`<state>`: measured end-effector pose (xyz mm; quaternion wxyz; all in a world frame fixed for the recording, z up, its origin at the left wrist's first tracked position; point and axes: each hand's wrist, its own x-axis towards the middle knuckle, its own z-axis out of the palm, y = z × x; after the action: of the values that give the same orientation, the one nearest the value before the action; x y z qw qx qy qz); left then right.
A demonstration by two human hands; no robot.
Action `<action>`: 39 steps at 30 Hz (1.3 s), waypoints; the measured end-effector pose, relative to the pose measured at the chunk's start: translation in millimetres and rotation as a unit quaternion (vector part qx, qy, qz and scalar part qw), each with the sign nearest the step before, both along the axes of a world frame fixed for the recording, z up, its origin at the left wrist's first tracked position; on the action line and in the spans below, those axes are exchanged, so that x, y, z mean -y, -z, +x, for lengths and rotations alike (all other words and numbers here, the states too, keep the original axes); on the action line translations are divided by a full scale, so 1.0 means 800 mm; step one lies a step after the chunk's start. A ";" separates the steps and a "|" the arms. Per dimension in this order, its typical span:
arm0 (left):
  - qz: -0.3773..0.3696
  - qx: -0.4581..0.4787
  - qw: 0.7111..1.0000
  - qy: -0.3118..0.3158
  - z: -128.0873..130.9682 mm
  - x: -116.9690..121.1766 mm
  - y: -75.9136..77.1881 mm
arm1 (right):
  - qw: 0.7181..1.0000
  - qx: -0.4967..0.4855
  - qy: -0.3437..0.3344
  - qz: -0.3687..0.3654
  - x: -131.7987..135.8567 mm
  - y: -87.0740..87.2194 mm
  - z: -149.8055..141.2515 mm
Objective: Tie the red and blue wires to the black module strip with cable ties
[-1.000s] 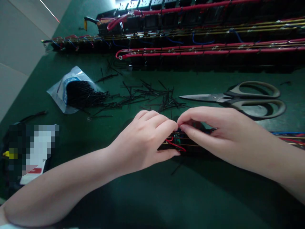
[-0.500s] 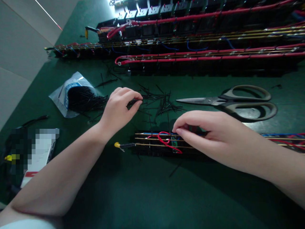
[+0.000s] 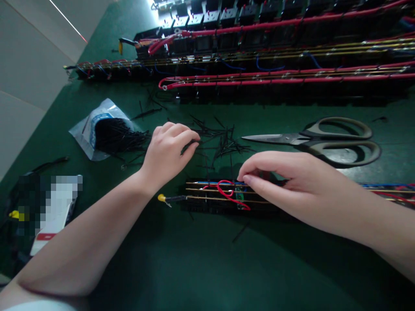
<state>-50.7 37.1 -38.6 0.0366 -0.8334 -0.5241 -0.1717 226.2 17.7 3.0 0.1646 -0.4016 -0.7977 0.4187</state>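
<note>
My left hand [image 3: 170, 151] hovers beside a scatter of thin black cable ties [image 3: 223, 142], thumb and index fingertip brought together in a pinch. Whatever lies between those fingertips is too small to name. Over the long black strip with brass rods [image 3: 196, 190], my right hand [image 3: 279, 175] is closed in a pinch at its far edge; what it grips is hidden. A looped red wire [image 3: 223, 188] and a small green circuit board [image 3: 239, 196] show just left of the right fingertips. One dark tie stands out from the strip's far edge near them.
Scissors [image 3: 292, 138] lie beyond my right hand. An open plastic bag [image 3: 89, 129] of cable ties sits left of my left hand. Several wired strips with red cables [image 3: 259, 80] span the back of the green table [image 3: 162, 268]. A pale, blurred-out object [image 3: 60, 203] lies at left.
My left hand has shifted slightly right and down, still pinched. My right hand holds the same pinch at the strip. The whole view has drifted slightly.
</note>
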 end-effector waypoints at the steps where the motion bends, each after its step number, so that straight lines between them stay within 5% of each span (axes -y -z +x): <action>1: 0.006 -0.002 1.000 -0.006 0.000 0.000 0.000 | 1.000 -0.001 0.001 -0.005 -0.001 0.001 0.000; 39: 0.008 -0.055 0.998 0.025 0.003 0.004 -0.003 | 1.000 0.001 -0.004 0.014 0.001 0.002 0.002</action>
<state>-47.9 34.0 -36.6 0.0678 -0.8538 -0.4992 -0.1313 227.8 16.9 1.6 0.1677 -0.3960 -0.8055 0.4078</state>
